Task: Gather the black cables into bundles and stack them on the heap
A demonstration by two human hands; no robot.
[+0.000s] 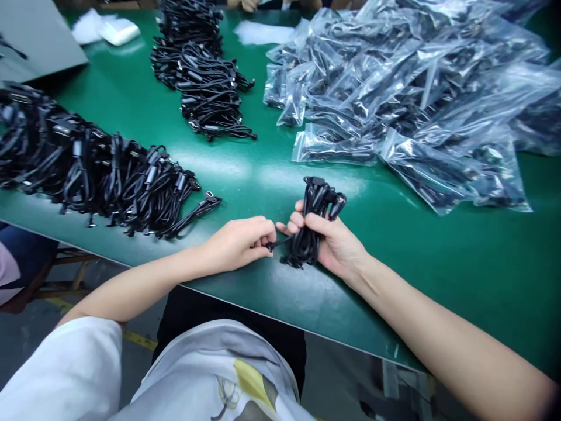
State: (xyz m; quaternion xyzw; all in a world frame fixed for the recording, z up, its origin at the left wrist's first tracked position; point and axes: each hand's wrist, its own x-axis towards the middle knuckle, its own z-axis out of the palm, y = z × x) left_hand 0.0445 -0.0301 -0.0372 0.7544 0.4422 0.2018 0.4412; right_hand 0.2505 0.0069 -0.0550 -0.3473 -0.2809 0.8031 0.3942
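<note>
My right hand (335,242) is wrapped round a bundle of black cables (309,225), held upright just above the green table near its front edge. Close beside it, my left hand (245,241) pinches the end of one cable (277,242) that runs out of the bundle to the left. What sort of plug that end has is too small to tell. To the left lies a long row of coiled black cables (118,181), with one coil (199,210) jutting out at its right end.
A second pile of coiled cables (205,88) lies further back on the green table (258,169). Clear plastic bags (407,99) with dark cables inside are heaped at the back right. White plastic sheets (111,28) and a grey-white box (39,41) stand at the back left.
</note>
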